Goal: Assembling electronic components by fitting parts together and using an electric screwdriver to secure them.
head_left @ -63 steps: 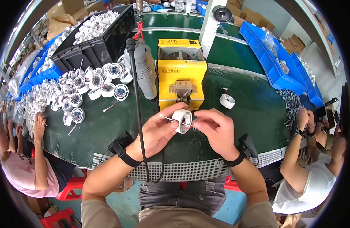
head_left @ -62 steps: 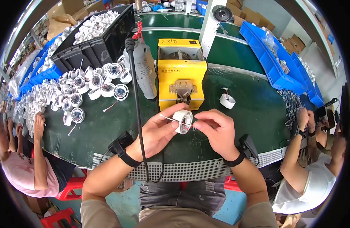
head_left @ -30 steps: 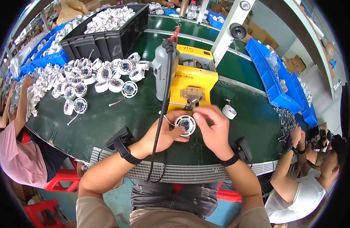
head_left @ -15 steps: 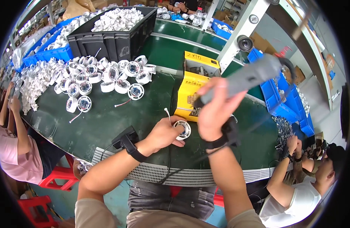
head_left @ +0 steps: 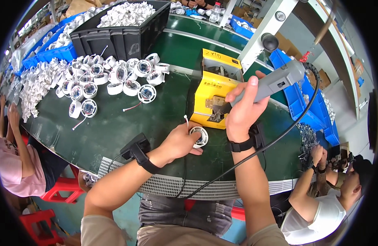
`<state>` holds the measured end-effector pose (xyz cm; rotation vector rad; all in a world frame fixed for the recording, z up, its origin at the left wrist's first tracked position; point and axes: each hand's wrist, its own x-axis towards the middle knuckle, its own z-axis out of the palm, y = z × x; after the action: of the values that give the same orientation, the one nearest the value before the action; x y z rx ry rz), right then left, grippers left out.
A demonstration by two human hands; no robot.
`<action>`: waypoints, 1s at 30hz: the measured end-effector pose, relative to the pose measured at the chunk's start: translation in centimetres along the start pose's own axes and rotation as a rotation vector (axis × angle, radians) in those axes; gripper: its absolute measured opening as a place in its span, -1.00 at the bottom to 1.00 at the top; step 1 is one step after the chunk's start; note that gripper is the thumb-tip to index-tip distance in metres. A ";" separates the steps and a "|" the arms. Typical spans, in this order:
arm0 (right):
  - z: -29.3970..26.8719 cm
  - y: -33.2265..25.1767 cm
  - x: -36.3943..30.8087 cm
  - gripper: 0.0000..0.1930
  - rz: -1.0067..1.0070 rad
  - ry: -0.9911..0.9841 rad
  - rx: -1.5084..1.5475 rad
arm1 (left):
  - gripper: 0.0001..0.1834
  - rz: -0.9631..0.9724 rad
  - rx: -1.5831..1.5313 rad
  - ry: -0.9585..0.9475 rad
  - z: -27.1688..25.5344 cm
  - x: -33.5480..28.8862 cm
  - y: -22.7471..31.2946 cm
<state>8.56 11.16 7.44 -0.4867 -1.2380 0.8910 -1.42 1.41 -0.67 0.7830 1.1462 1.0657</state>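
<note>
My right hand (head_left: 244,112) is wrapped round a grey electric screwdriver (head_left: 277,82), its cable curving down over my forearm. The tool's front end is right at the metal outlet of a yellow screw feeder (head_left: 213,88); whether the tip touches it I cannot tell. Near the feeder's front, my left hand (head_left: 178,141) grips a round white plastic housing (head_left: 204,142) with an open ring face. My fingers hide part of it. A short white connector lead (head_left: 186,119) sticks up behind that hand. Both wrists wear black straps with small boxes.
Similar white round housings (head_left: 90,91) with circuit boards lie in a cluster on the green bench (head_left: 127,127). Behind them stands a black crate (head_left: 111,41) heaped with white parts. Blue bins (head_left: 297,108) hold parts at the right. Co-workers sit on both sides.
The screwdriver, blurred by motion before, now shows sharply, and my right hand has shifted slightly right beside the feeder. My left hand keeps its grip on the housing.
</note>
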 end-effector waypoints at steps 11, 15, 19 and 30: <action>-0.1 -0.1 0.0 -0.64 -0.043 -0.024 -0.009 | -0.67 0.002 0.026 0.006 0.0 -0.1 0.0; -0.2 0.2 0.1 -0.66 -0.011 -0.053 0.000 | -0.68 0.011 0.054 0.005 0.1 -0.1 0.3; -0.3 0.1 -0.2 -0.67 0.031 -0.090 -0.009 | -0.68 -0.005 0.039 0.012 0.0 0.0 0.2; -1.8 -1.1 -5.5 -0.63 0.177 -0.233 0.154 | -0.71 0.014 -0.012 0.041 0.2 -0.3 0.2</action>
<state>10.25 6.42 4.44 -0.3805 -1.3388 1.2108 -1.28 1.22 -0.38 0.7633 1.1699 1.1036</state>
